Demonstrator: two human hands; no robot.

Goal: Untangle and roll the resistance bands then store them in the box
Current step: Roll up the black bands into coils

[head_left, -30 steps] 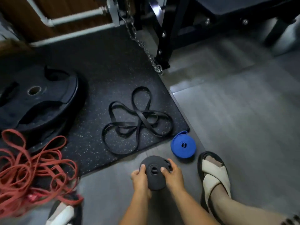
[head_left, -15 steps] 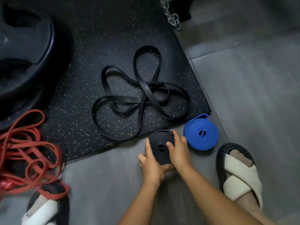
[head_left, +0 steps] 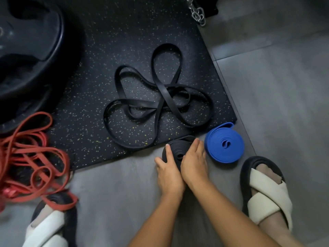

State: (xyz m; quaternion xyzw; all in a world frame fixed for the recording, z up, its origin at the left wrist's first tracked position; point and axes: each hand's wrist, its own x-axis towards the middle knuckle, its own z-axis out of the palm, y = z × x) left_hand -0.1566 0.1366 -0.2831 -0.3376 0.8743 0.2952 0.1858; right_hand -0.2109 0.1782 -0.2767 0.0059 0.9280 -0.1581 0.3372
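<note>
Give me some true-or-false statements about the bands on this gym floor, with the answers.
1. Both the left hand and the right hand hold the black roll. True.
2. The blue band lies in a tangle. False: it is rolled into a flat coil, just right of the black roll.
3. A loose black band lies in crossing loops on the mat. True.
4. The red bands are neatly rolled. False: they lie in a tangled heap at the left.
5. A storage box stands beside the hands. False: no box is in view.
</note>
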